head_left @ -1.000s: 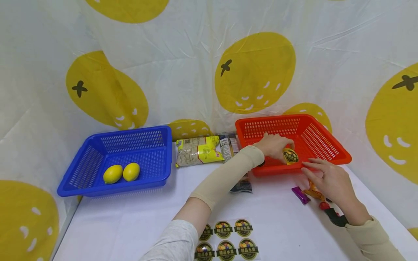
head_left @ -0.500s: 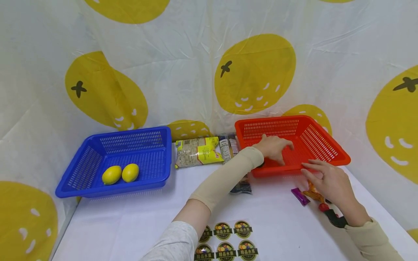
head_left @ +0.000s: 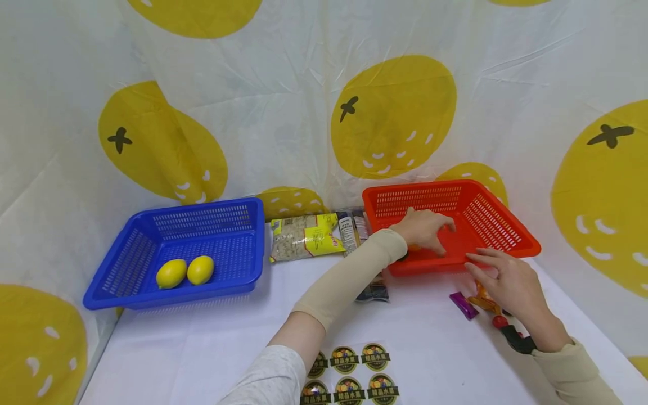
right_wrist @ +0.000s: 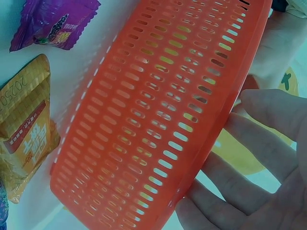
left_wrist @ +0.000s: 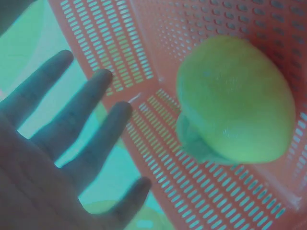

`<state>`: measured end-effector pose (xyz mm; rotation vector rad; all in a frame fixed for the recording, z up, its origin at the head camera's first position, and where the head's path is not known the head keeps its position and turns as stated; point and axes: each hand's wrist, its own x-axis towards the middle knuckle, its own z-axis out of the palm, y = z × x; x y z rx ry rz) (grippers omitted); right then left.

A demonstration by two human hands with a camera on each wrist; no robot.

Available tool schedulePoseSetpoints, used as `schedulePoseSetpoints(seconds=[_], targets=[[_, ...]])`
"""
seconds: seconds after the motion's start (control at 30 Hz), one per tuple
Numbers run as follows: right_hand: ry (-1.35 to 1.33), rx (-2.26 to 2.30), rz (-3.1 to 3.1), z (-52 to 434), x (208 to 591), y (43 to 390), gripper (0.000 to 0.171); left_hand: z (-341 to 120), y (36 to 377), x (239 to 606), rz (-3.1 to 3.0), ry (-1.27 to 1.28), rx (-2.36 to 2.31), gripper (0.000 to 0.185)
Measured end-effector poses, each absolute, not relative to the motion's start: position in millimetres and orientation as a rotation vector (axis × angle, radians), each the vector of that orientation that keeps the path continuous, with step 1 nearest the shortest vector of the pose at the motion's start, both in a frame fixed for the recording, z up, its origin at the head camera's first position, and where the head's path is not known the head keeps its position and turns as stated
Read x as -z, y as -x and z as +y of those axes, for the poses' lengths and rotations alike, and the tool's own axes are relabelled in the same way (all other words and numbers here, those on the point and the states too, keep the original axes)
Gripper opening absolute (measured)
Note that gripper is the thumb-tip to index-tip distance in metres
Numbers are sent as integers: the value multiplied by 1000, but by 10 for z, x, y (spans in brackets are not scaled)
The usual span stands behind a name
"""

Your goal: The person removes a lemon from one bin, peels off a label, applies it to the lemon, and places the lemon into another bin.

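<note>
My left hand [head_left: 422,229] hovers over the red basket [head_left: 506,222], its fingers spread and holding nothing. Inside that basket a smooth yellow lemon [left_wrist: 235,100] lies apart from those fingers in the left wrist view; a greenish patch pokes out beneath it. Only a sliver of the lemon [head_left: 414,247] shows under the hand in the head view. At the basket's front rim, my right hand [head_left: 513,278] has loosely bent fingers, with fingertips [right_wrist: 189,206] at the rim. Whether they press on it I cannot tell.
Two lemons [head_left: 184,272] sit in a blue basket [head_left: 126,295] at left. Between baskets lie a yellow bag [head_left: 306,236] and dark packets [head_left: 349,230]. A purple packet [head_left: 464,305] and an orange packet [right_wrist: 29,129] lie before the red basket; a sticker sheet [head_left: 349,374] is nearest me.
The stickered lemon was in my left fingers near the front rim; it has been let go and now lies in the red basket. Both hands stay nearly in place.
</note>
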<state>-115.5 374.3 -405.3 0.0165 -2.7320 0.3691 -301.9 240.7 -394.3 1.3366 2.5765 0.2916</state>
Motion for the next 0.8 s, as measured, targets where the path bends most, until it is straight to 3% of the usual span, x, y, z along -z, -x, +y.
schedulePoseSetpoints(seconds=[0.43, 0.8], targets=[[-13, -345, -2763, 3746, 4050, 1150, 39, 2149, 2950, 3506, 2614, -1474, -499, 52], [-25, -386, -2750, 3725, 4078, 1168, 45, 1496, 2665, 3426, 2706, -1519, -430, 57]])
